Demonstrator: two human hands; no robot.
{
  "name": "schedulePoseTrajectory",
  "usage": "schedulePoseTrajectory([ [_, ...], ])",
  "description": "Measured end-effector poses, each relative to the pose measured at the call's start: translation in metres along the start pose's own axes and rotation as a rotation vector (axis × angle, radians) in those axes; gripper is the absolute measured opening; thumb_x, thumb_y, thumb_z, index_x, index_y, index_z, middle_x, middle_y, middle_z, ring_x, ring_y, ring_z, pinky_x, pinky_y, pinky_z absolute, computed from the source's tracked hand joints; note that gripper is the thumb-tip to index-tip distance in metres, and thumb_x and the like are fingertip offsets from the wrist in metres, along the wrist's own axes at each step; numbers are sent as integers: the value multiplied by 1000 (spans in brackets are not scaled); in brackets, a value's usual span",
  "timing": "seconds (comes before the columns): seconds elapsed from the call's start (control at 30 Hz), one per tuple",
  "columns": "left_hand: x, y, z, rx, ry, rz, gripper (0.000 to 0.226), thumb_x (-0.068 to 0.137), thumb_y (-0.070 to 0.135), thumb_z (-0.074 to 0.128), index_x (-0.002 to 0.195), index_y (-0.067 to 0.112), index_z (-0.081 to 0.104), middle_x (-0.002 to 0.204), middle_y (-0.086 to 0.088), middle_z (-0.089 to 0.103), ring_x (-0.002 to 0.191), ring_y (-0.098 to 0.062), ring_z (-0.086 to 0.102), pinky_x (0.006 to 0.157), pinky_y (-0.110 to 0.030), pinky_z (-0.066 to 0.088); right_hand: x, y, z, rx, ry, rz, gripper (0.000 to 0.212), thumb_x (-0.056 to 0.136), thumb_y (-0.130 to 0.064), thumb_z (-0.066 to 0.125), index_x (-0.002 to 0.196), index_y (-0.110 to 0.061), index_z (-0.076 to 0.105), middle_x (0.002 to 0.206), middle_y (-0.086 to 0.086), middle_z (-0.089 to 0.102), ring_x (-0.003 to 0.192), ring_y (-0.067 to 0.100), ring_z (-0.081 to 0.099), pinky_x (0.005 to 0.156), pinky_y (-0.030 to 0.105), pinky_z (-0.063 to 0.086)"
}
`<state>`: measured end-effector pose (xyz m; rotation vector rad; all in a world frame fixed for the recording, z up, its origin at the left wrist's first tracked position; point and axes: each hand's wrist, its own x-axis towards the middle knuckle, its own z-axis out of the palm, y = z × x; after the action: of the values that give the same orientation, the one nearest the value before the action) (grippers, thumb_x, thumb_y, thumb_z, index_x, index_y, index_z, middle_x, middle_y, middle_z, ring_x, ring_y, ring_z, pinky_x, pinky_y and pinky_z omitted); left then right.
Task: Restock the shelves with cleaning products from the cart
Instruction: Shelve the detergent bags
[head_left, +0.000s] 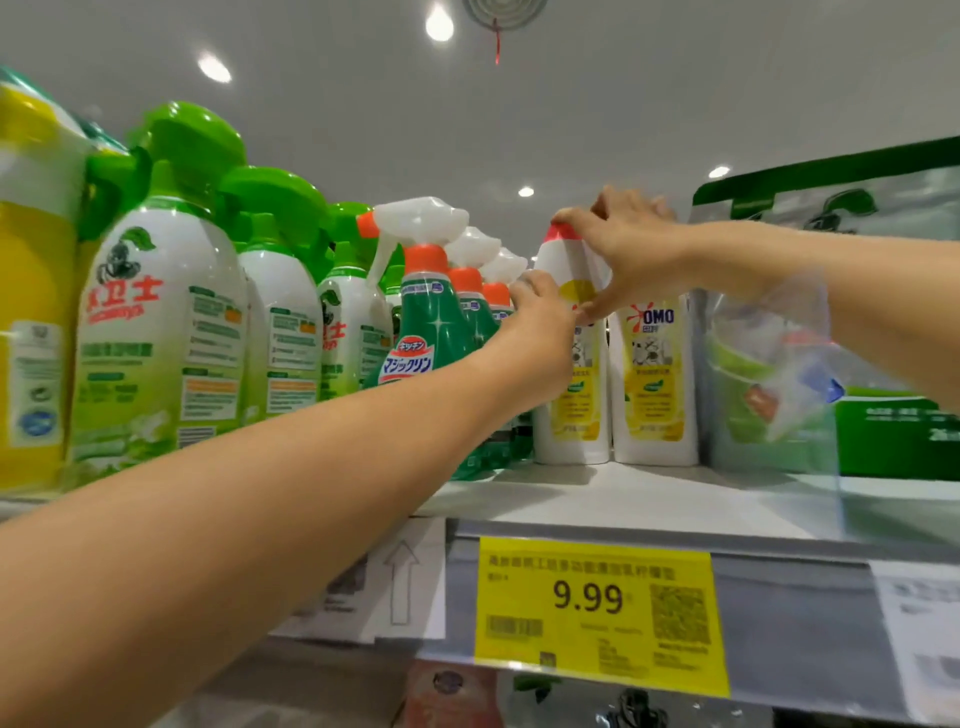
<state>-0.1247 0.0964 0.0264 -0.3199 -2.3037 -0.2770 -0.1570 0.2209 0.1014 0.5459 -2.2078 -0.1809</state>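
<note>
At the front edge of the shelf (649, 499), closest to the camera, a yellow price tag (597, 608) reading 9.99 sits in the rail. A white paper label (400, 582) with an arrow is just beside it on the left. Both bare forearms reach over this edge toward the middle of the shelf.

The left hand (540, 332) grips the body of a white bottle (569, 265) from its left side, with fingers and thumb curled on it. The right hand (634, 249) comes from the right and holds the same bottle near its red cap (563, 231), the fingers bent over the top and the thumb on the front. Below the hands a white and yellow lower part stands on the shelf. It seems to be the same bottle, but the hands cover the join and I cannot be sure.

A second white bottle (654, 379), with OMO on its label, stands upright just beside it on the right. To the left is a row of green spray bottles (431, 317), then white bottles with green caps (161, 322) toward the left end. Clear refill pouches (769, 364) stand toward the right end. Behind everything is the ceiling with round lamps (439, 23).
</note>
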Motion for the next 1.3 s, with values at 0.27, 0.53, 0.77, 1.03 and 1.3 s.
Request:
schedulePoseTrajectory([
  [0.27, 3, -3, 1, 66, 26, -6, 39, 85, 1, 66, 110, 11, 39, 91, -5, 46, 75, -22, 49, 53, -28, 37, -2, 2, 11, -24, 58, -9, 104, 66, -65, 73, 145, -26, 18, 142, 4, 30, 135, 28, 20, 105, 50, 16],
  [0.53, 3, -5, 1, 89, 34, 39, 11, 91, 2, 53, 96, 11, 53, 69, 0, 41, 57, -12, 42, 52, -27, 39, -8, 6, 0, 143, 87, -27, 92, 75, -58, 70, 150, -30, 25, 155, -6, 31, 143, 17, 23, 109, 38, 17],
  [0.77, -10, 11, -15, -69, 25, 73, 20, 91, 7, 54, 72, 13, 52, 77, -6, 57, 74, -23, 59, 61, -31, 51, -68, -8, -75, 801, 215, 68, 31, 89, -29, 67, 116, -16, 67, 111, -2, 70, 97, 5, 65, 80, 14, 47],
  [1.03, -96, 72, -64, -535, 412, 416, 18, 92, 16, 59, 89, 0, 66, 80, -9, 66, 73, -21, 65, 71, -38, 54, -231, -50, -105, 1005, 413, 59, 7, 82, -31, 67, 76, -28, 67, 75, -3, 72, 66, 8, 68, 54, 23, 52],
  [1.3, -270, 87, 19, -1000, 224, 373, 7, 88, 20, 64, 81, 19, 64, 74, 11, 59, 66, -3, 59, 57, -18, 50, -367, -94, -50, 1113, 326, 336, 6, 77, -30, 75, 77, -24, 73, 71, -4, 73, 65, 4, 67, 62, 11, 51],
])
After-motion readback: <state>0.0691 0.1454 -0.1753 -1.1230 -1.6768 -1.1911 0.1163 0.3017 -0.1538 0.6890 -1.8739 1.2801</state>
